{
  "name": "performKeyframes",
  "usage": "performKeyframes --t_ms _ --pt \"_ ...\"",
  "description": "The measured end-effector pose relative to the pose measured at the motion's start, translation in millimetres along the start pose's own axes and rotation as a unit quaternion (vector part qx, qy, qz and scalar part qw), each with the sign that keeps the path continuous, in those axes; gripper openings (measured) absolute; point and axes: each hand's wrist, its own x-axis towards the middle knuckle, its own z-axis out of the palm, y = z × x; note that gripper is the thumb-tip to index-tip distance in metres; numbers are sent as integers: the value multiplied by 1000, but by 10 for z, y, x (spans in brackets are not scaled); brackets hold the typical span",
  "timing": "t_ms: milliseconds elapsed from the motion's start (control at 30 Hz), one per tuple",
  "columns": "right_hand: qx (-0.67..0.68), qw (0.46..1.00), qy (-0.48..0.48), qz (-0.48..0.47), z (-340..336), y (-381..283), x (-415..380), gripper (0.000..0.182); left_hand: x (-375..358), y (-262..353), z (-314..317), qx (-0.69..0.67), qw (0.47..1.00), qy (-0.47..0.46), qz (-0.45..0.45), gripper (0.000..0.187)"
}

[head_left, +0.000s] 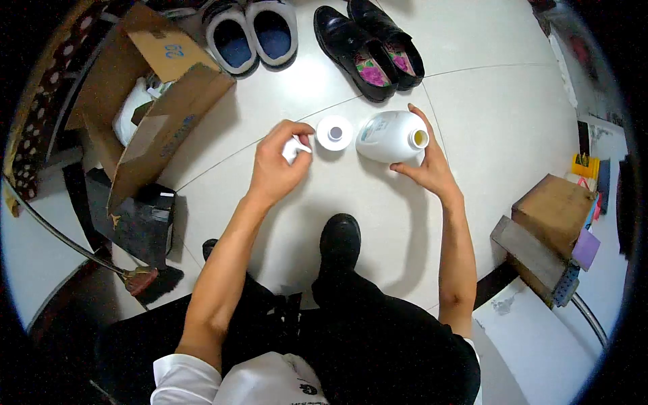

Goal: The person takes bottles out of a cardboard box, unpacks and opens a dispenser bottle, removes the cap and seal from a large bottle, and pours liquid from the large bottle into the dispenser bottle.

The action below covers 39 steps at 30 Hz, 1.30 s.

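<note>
My left hand (282, 160) is closed on a small white pump head (294, 149), whose spout points right. Just right of it a white round bottle (334, 133) stands on the tiled floor, seen from above, with a grey opening in its middle. My right hand (430, 158) grips a larger white bottle (390, 137) from the right, thumb below and fingers above. That bottle is tilted, its uncapped neck facing me, with something yellow inside the mouth. A gap separates the two bottles.
An open cardboard box (165, 128) with things inside is at the upper left. Grey slippers (252, 35) and black shoes (364, 50) lie beyond the bottles. A small brown box (555, 212) stands at the right, and a broom head (156, 282) lies lower left.
</note>
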Motion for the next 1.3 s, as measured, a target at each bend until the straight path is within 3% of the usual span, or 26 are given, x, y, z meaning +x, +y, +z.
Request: performKeyframes --t_ms 67,100,200,300,400,633,800,933,1200,1300 --pt "37 999 -29 -18 -102 -19 117 146 -85 136 121 8 999 -32 41 31" --pt "56 997 -43 -29 -126 -33 159 145 -153 126 229 5 995 -80 53 42" --pt "37 996 -80 4 -180 -70 239 138 -363 315 720 -29 997 -65 20 66" --pt "22 997 -71 -36 -157 -107 191 121 -473 411 1051 -15 995 -55 -76 86" --pt "12 995 -24 -97 -32 22 73 107 -415 363 1228 16 998 13 -55 91" --pt "142 989 -35 15 79 -122 -25 103 -215 253 1296 11 995 1 -94 81" --pt "68 998 -5 4 141 -159 -106 90 -178 243 1273 -24 990 0 -139 77" --pt "123 992 -6 33 116 -187 -229 87 -265 208 1226 -67 987 -40 -138 75" --pt "86 993 56 -65 276 -287 -467 78 -385 49 1213 -169 979 -52 -104 77" --pt "98 991 87 -38 342 -394 -510 79 -350 19 1149 -211 970 -69 -96 76"
